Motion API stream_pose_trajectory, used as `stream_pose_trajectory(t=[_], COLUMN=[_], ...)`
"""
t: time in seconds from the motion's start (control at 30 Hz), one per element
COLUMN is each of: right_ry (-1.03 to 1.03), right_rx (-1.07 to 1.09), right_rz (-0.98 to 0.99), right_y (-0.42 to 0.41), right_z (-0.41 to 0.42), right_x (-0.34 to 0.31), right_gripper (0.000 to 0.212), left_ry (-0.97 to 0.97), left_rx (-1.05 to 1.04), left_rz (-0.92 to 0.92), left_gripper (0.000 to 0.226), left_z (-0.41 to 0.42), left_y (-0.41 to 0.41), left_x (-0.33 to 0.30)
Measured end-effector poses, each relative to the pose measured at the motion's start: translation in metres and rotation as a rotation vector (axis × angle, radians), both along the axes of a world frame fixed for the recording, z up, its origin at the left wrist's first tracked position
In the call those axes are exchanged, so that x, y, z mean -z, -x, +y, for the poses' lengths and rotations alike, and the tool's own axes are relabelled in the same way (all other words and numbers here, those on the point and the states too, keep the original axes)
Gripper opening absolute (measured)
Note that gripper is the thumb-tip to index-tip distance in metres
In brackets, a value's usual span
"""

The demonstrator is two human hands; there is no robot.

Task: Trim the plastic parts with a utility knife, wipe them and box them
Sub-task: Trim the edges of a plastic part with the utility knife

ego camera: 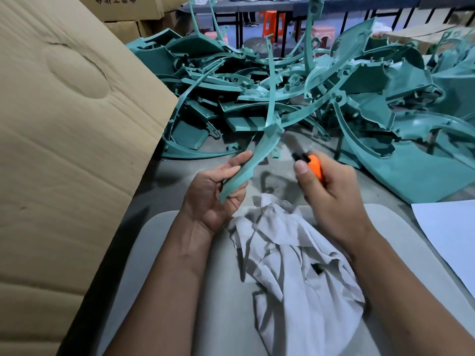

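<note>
— As I sweep from the left edge, what do you get?

— A big cardboard box (pixel 64 150), then my left hand (pixel 216 194), palm up, fingers curled round the lower end of a curved teal plastic part (pixel 253 155) rising toward the heap of parts (pixel 321 86).

— And right of it?

— A grey cloth (pixel 295 260) on the table (pixel 180 253), then my right hand (pixel 331 191) gripping the orange utility knife (pixel 314 167), thumb pressed on top, apart from the part.

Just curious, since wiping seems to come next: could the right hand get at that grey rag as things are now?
Probably yes for reach: the grey rag lies right below the right hand with nothing between them. But that hand grips the orange utility knife, so it would likely have to put it down first.
</note>
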State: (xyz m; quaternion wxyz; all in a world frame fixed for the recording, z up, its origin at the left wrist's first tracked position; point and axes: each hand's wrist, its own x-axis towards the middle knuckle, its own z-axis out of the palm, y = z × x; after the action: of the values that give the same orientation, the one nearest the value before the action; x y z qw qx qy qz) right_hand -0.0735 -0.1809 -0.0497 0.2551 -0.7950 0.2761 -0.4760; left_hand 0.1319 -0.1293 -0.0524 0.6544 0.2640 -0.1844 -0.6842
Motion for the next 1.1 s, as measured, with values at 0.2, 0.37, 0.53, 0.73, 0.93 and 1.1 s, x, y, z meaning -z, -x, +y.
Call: stream_pose_trajectory(t=[0.2, 0.37, 0.53, 0.73, 0.93, 1.1], right_ry=[-0.282, -0.719, -0.678, -0.634, -0.531, -0.238], right_rx=[0.228, -0.269, -0.208, 0.021, 0.112, 0.151], right_rz=[-0.331, -0.697, -0.679, -0.822, -0.682, -0.379], right_y=[0.012, 0.013, 0.015, 0.011, 0.014, 0.009], right_z=[-0.011, -0.015, -0.017, -0.013, -0.016, -0.010], right_x=[-0.004, -0.008, -0.008, -0.019, -0.015, -0.011], right_gripper=[0.035, 0.047, 0.010, 0.030, 0.038, 0.029], left_ry=[0.087, 0.007, 0.045, 0.214, 0.261, 0.106], left_rx=[0.235, 0.410, 0.382, 0.077, -0.347, -0.590], left_rz=[0.051, -0.013, -0.053, -0.183, -0.765, -0.401], left_gripper=[0.043, 0.046, 0.052, 0.091, 0.027, 0.036], left_z=[0.007, 0.007, 0.005, 0.000, 0.000, -0.003], left_y=[0.002, 0.012, 0.011, 0.009, 0.023, 0.024], left_x=[-0.007, -0.006, -0.007, -0.002, 0.005, -0.003])
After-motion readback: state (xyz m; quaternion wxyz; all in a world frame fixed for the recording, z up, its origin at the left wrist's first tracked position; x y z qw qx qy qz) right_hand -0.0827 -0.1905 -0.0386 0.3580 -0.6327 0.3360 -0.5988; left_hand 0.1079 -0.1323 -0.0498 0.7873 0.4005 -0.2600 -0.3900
